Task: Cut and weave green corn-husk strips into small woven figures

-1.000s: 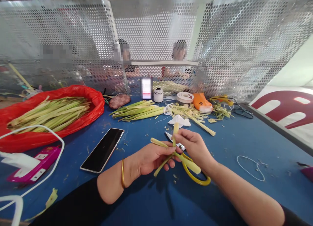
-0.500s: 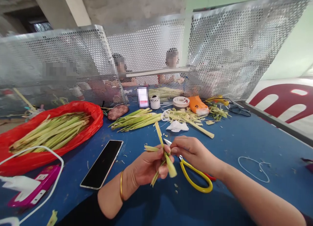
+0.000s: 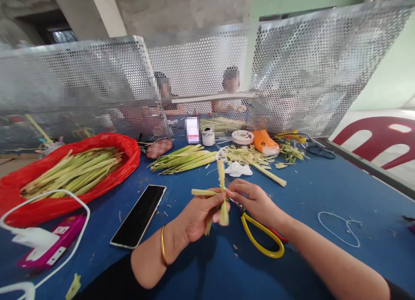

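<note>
Pale green leaf strips (image 3: 223, 213) cross and fold over each other in front of me, ends sticking up, left and down. My left hand (image 3: 202, 213), a gold bangle on its wrist, is closed around them, thumb pressed on the crossing. From the right, my right hand (image 3: 249, 196) pinches at that same crossing; the exact bit between its fingertips is partly hidden. Scissors with yellow handles (image 3: 259, 235) lie on the table under my right hand, which covers part of them.
At the left is a red plastic bag (image 3: 126, 144) of long leaves, near a phone (image 3: 138, 215) and a purple power strip (image 3: 53, 244). Leaf bundles (image 3: 184, 159), white tissue (image 3: 239, 169), a tape roll (image 3: 242, 137) and an orange packet (image 3: 264, 141) line the back, before a perforated metal screen (image 3: 201, 58).
The held strips have turned, so the top end stands more upright and the left end reaches out level. My right fingertips have come against the crossing. The scissors remain on the table.
</note>
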A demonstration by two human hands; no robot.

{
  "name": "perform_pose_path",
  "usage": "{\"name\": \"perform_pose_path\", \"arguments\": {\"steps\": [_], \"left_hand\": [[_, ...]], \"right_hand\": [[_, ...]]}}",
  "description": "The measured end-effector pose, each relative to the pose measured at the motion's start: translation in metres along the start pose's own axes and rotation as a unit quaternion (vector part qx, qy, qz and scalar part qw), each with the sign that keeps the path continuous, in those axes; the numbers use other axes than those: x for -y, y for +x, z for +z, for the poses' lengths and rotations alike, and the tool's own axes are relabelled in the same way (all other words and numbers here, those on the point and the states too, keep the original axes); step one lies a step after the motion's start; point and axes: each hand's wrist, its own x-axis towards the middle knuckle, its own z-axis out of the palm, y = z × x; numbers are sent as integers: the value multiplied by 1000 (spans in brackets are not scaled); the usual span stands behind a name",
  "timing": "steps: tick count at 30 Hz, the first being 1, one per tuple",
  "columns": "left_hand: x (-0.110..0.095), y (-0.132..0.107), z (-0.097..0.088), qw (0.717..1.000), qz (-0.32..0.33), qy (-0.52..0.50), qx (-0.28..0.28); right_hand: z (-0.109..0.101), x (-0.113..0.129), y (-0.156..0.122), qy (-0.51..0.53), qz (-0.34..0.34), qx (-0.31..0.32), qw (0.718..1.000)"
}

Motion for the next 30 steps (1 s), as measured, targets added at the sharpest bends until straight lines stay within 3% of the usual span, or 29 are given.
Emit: {"name": "perform_pose_path", "arguments": {"steps": [3,6,9,13,22,24,27,30], "left_hand": [[4,1,-1,997,-12,71,0],[8,2,-1,994,-43,96,2],[8,3,-1,993,-66,100,0],[8,4,-1,993,-101,56,-6],[8,3,0,985,-165,47,-26],[9,3,0,984,-160,67,-37],[13,2,3,982,-150,112,-24],[19,1,7,976,-164,145,16]], "right_hand": [[-1,0,0,65,10,-14,998],[0,-2,-3,162,76,7,984],[5,-4,-5,213,115,-19,970],[10,-4,-7,213,126,-82,965],[24,-11,-13,173,139,-119,968],[20,-10,-11,136,136,-105,976],[8,-4,-8,-31,51,-145,988],[-2,5,-8,-257,-65,-176,948]]}}
